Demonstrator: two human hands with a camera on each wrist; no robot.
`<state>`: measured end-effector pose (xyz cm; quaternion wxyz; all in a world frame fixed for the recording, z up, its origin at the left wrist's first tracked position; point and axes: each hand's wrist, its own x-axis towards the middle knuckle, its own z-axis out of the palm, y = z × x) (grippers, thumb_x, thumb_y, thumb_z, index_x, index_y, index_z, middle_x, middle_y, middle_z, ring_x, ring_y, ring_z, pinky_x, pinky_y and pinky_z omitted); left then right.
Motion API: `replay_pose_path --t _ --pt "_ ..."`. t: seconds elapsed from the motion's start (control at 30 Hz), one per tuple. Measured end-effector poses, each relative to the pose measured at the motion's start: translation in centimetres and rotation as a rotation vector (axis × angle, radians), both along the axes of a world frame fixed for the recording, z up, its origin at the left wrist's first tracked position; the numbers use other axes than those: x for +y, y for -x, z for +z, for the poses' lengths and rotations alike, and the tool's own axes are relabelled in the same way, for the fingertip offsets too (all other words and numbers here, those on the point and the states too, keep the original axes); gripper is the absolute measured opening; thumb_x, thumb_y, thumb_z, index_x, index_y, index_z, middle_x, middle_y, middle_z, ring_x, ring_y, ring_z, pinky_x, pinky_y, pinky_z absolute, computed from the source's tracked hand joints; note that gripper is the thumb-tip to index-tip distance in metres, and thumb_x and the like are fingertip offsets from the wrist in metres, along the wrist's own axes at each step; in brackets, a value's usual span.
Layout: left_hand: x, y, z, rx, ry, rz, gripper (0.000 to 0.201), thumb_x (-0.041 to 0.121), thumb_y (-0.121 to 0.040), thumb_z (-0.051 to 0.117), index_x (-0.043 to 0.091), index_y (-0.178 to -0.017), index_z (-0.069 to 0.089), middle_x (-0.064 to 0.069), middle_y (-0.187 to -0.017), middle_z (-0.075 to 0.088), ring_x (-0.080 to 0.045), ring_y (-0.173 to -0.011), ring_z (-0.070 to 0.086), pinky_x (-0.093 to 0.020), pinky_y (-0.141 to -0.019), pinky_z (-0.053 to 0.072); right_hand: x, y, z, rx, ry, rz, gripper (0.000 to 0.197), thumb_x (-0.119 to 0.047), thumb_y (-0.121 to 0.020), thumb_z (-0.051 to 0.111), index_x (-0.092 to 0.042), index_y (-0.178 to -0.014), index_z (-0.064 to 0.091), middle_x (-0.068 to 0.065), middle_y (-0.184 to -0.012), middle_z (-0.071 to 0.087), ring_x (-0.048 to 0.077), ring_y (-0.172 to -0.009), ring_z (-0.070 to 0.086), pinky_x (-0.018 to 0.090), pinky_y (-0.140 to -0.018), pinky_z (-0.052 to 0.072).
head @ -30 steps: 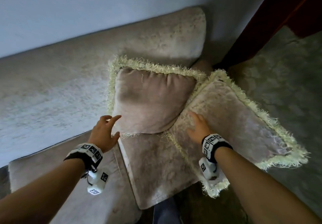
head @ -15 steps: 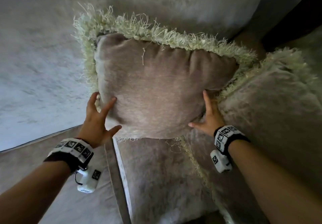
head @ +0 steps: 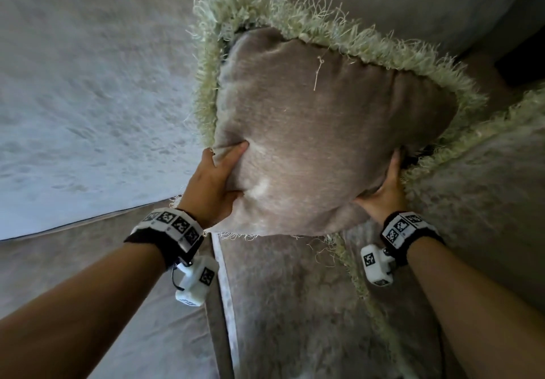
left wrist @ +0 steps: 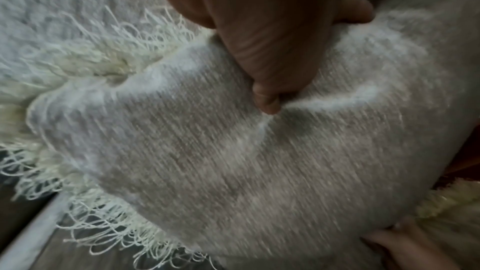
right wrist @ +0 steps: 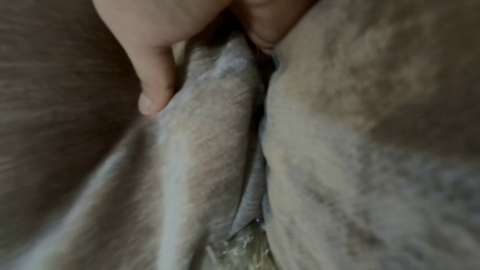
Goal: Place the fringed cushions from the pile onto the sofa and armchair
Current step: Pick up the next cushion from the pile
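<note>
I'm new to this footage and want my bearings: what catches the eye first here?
A taupe cushion edged in shaggy pale-green fringe fills the centre, propped against the sofa back. The left hand and right hand grip its lower corners. A second fringed cushion lies at right.

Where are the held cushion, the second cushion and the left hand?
held cushion (head: pixel 318 131), head view, middle of its velvet face
second cushion (head: pixel 483 190), head view, its face
left hand (head: pixel 212 184), head view, back of hand

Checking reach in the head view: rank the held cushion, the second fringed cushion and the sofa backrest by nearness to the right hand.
1. Held cushion: gripped by the right hand.
2. Second fringed cushion: right beside it, on the right.
3. Sofa backrest: far left.
</note>
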<state>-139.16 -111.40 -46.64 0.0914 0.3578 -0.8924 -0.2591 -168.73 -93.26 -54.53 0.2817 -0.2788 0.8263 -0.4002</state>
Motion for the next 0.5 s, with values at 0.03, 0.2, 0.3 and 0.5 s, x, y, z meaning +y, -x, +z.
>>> replay_pose_path --t 0.03,0.2,0.3,0.5 --pt "0.2 -0.1 0.3 0.010 -0.009 0.013 0.107 0.007 -0.067 0.080 0.047 -0.141 0.015 -0.027 -0.122 0.040 -0.050 -0.088 0.058 -0.045 -0.074 0.052 0.2 -0.3 0.5 0.002 -0.011 -0.016 0.140 -0.024 -0.055 0.094 -0.063 -0.139 -0.011 -0.005 -0.162 0.010 0.018 -0.144 0.024 0.042 -0.114 0.029" --pt "0.8 -2.1 4.0 0.035 0.021 0.005 0.104 0.004 -0.072 0.072 0.050 -0.142 0.012 -0.026 -0.124 0.043 -0.048 -0.091 0.056 -0.041 -0.070 0.050 0.8 -2.2 4.1 -0.042 0.002 -0.073 0.123 -0.014 -0.066 0.088 -0.046 -0.149 0.002 0.000 -0.152 0.034 0.016 -0.132 0.037 0.027 -0.100 0.032" --pt "0.5 -5.6 7.0 0.080 0.015 0.077 0.098 0.007 -0.072 0.073 0.044 -0.144 0.017 -0.024 -0.119 0.043 -0.046 -0.083 0.057 -0.040 -0.068 0.049 0.8 -4.5 7.4 -0.004 -0.005 -0.010 0.117 -0.011 -0.068 0.085 -0.047 -0.149 0.009 -0.010 -0.120 0.050 0.011 -0.108 0.047 0.029 -0.092 0.039" --pt "2.0 -16.6 6.8 0.010 -0.223 0.270 0.107 0.006 -0.073 0.077 0.041 -0.150 0.011 -0.022 -0.125 0.042 -0.039 -0.112 0.047 -0.040 -0.091 0.039 -0.4 -10.1 9.8 -0.105 0.029 0.309 0.109 -0.015 -0.063 0.088 -0.043 -0.146 0.023 -0.018 -0.153 0.028 -0.001 -0.139 0.028 0.033 -0.113 0.029"
